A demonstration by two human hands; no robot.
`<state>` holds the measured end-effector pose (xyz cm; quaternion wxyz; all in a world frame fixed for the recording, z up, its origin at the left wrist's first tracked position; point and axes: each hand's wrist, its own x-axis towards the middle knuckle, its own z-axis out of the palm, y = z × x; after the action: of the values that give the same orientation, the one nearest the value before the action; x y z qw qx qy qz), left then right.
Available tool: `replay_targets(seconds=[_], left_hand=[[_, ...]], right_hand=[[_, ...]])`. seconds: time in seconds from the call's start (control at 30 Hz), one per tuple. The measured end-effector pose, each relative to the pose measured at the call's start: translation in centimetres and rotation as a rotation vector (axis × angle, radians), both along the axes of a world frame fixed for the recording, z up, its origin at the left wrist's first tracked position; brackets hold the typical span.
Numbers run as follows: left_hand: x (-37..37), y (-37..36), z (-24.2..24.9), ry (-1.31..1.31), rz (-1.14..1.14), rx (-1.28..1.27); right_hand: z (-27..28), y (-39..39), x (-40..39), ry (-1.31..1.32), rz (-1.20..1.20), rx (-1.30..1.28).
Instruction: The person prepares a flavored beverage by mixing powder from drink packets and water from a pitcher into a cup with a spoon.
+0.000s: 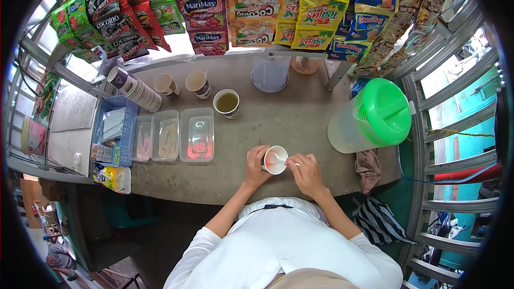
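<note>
Near the table's front edge, my left hand is wrapped round a paper cup, steadying it from the left. Something pinkish lies in the bottom of that cup. My right hand pinches the handle of a white spoon, whose bowl end reaches into the cup. A second paper cup holding yellow-green liquid stands farther back on the left. Beside it is an open clear plastic container with pink powder.
Two more paper cups, a leaning cup stack and a blue basket are at the left. A green-lidded pitcher stands right, beside a cloth. Drink sachets hang along the back above a clear tub.
</note>
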<state>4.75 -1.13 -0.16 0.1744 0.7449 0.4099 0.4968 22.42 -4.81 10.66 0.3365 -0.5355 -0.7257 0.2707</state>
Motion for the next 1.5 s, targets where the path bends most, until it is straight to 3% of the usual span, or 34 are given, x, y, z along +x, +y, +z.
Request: replay_targets(seconds=[0.07,0.17,0.27,0.37,0.47,0.77,0.87,0.97,1.07,1.17,1.27,1.37,1.5], left_hand=[[0.03,-0.02,-0.01,0.001,-0.003,-0.001],[-0.01,0.02,-0.03,0.007,-0.003,0.008],[0.02,0.04,-0.08,0.006,-0.002,0.009],[-0.03,0.02,-0.17,0.008,-0.003,0.009],[-0.01,0.02,-0.07,0.007,-0.002,0.009],[-0.07,0.03,-0.22,0.023,-0.005,0.01],[0.02,0.07,-0.29,0.011,-0.005,0.012],[0.01,0.08,-0.51,0.004,-0.008,0.023],[0.0,0.1,-0.47,0.01,-0.005,0.02],[-0.05,0.04,-0.21,0.027,-0.004,0.021],[0.0,0.06,-0.23,0.022,0.0,0.023],[-0.01,0.06,-0.27,0.016,-0.003,0.024],[0.0,0.1,-0.53,0.005,-0.005,0.029]], right_hand=[[0.21,0.13,-0.04,-0.065,0.004,0.024],[-0.44,-0.02,0.06,0.045,0.006,-0.036],[-0.16,0.06,-0.09,-0.073,-0.016,0.045],[-0.57,-0.02,0.1,0.036,0.006,-0.03],[-0.2,0.09,-0.05,-0.079,-0.026,0.066],[-0.54,0.02,0.03,0.058,-0.017,-0.036],[-0.04,0.19,-0.07,-0.077,-0.013,0.014],[-0.13,0.17,0.02,0.042,-0.013,-0.02],[0.03,0.3,-0.23,-0.066,-0.037,0.068],[-0.25,0.15,0.0,0.018,-0.003,-0.029],[0.22,0.19,-0.16,-0.091,-0.005,0.051],[-0.08,0.03,0.1,0.003,-0.003,-0.022],[0.25,0.15,-0.04,-0.068,-0.005,0.016]])
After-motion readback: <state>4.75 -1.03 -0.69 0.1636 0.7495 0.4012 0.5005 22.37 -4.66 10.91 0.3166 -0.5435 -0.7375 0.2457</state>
